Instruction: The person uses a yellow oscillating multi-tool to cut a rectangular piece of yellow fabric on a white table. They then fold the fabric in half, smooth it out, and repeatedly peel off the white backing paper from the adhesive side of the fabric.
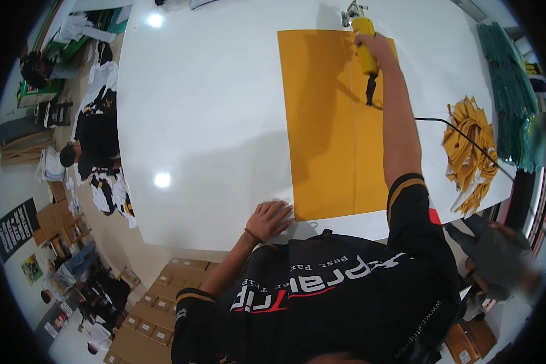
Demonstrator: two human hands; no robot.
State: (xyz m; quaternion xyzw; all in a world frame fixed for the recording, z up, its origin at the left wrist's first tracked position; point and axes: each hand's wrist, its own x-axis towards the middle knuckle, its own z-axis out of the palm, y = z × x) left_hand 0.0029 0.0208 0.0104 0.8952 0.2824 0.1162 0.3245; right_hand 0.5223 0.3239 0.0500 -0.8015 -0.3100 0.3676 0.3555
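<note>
My right hand [377, 50] is wrapped round the yellow body of a corded electric fabric cutter [364, 27], its metal head at the far edge of a mustard-yellow sheet of fabric [321, 121]. The sheet lies flat, with a thin lengthwise line right of its middle. Whether that line is a cut or an edge, I cannot tell. Close to the sheet's near left corner, my left hand [270, 219] rests flat on the white table [206, 121], fingers stretched and holding nothing. A black cable [443, 120] runs off to the right from under my right arm.
A crumpled heap of mustard-yellow strips [469, 151] lies on the table's right side. Green material [506, 91] hangs beyond it. Brown cardboard boxes [158, 306] are stacked at lower left. Another person [497, 258] is at the right, and a person in black [97, 139] is at the left.
</note>
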